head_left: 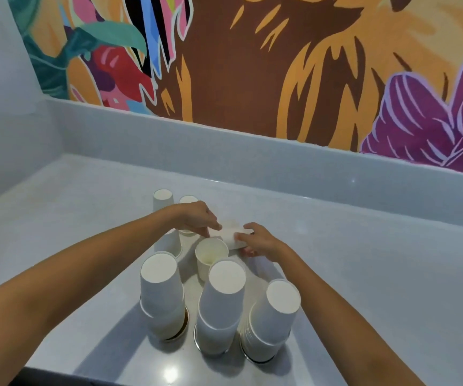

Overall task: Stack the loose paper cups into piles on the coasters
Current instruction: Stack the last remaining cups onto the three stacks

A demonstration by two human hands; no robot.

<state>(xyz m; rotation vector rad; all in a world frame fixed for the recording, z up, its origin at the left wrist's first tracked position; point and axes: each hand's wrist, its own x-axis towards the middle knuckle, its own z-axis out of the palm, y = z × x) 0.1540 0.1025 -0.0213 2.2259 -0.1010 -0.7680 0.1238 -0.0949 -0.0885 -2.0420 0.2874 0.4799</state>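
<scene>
1. Closest in, three piles of white paper cups stand mouth-down in a row near the counter's front edge: the left pile (pixel 162 296), the middle pile (pixel 222 305) and the right pile (pixel 270 319). Each shows a flat round base on top and stepped rims lower down. The rims of the right pile are packed tightest.
2. Round coasters lie under them. The brownish edge of the left coaster (pixel 185 321) peeps out beside its pile, and the dark edge of the right coaster (pixel 260 360) rings the foot of its pile.
3. Just behind the middle pile stands a single upright cup (pixel 210 256), mouth up, its inside cream-coloured.
4. Beyond that, a sideways cup (pixel 231 235) lies between the two hands. It is blurred, and I cannot tell whether it rests on the counter.
5. The right hand (pixel 260 242) grasps this cup, with the thumb across its wall and the fingers curled below. The left hand (pixel 197 217) reaches its fingertips to the other end — whether they pinch or merely touch, I cannot tell.
6. Behind the left hand stand a tall back pile (pixel 163 201) and a shorter back pile (pixel 188 200), both mouth-down, the shorter partly hidden.
7. All sit on a pale grey counter (pixel 363 260) with a raised back edge — above it, a bright painted mural (pixel 252 65).
</scene>
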